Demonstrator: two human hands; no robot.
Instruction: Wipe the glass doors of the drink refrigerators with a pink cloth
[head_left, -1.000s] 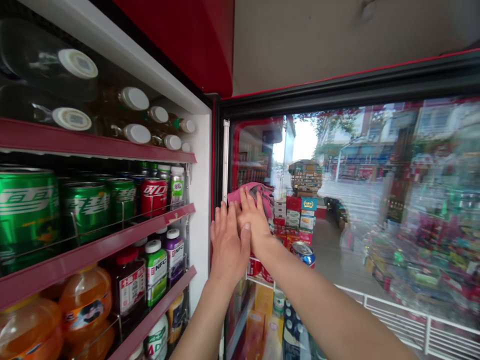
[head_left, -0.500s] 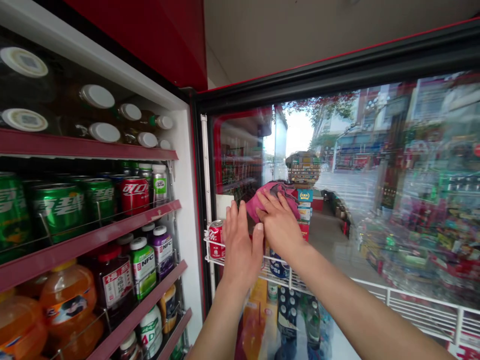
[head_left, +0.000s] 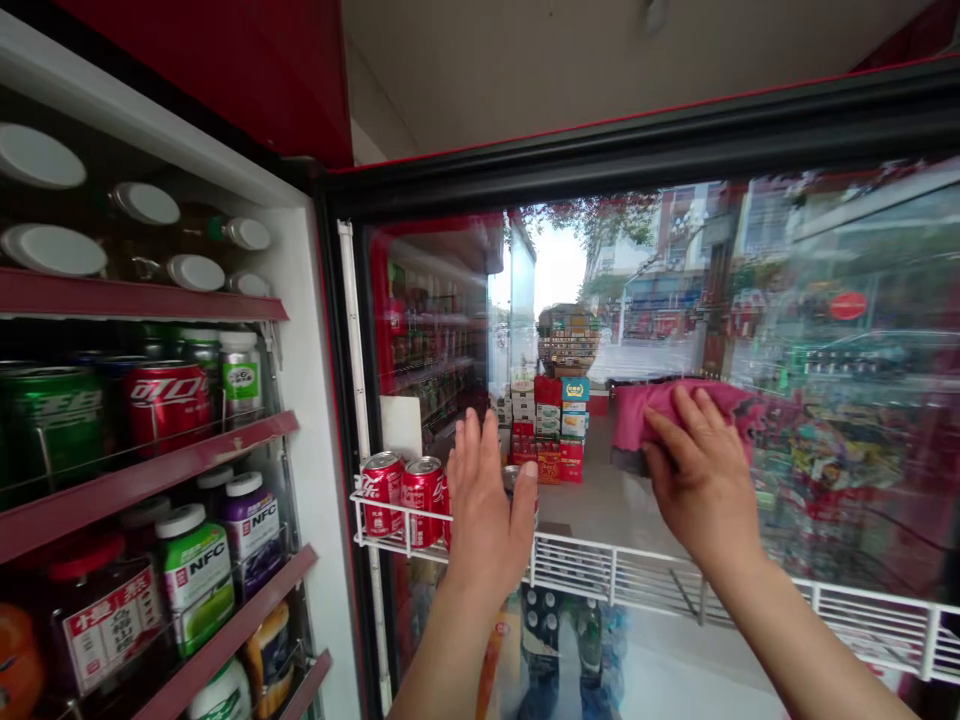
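Observation:
My right hand (head_left: pixel 705 470) presses a pink cloth (head_left: pixel 637 415) with dark patches against the glass (head_left: pixel 660 340) of a cooler door, fingers laid over it. My left hand (head_left: pixel 487 510) is open and holds nothing, its fingers stretched upward in front of the door's white wire rack (head_left: pixel 615 565). Whether it touches the glass I cannot tell. Red cola cans (head_left: pixel 424 500) stand in the rack just left of this hand, and another can behind it is mostly hidden.
On the left, cooler shelves (head_left: pixel 225 455) hold a red can (head_left: pixel 166 395), green cans (head_left: pixel 52 420), a green-capped-label NFC bottle (head_left: pixel 196 580) and a purple NFC bottle (head_left: pixel 253 535). A black door frame (head_left: pixel 600 150) runs across the top. Stacked boxes and a street show in the glass.
My right hand has slid the pink cloth to the right across the glass, away from my left hand. The view has shifted right, showing more cans in the rack.

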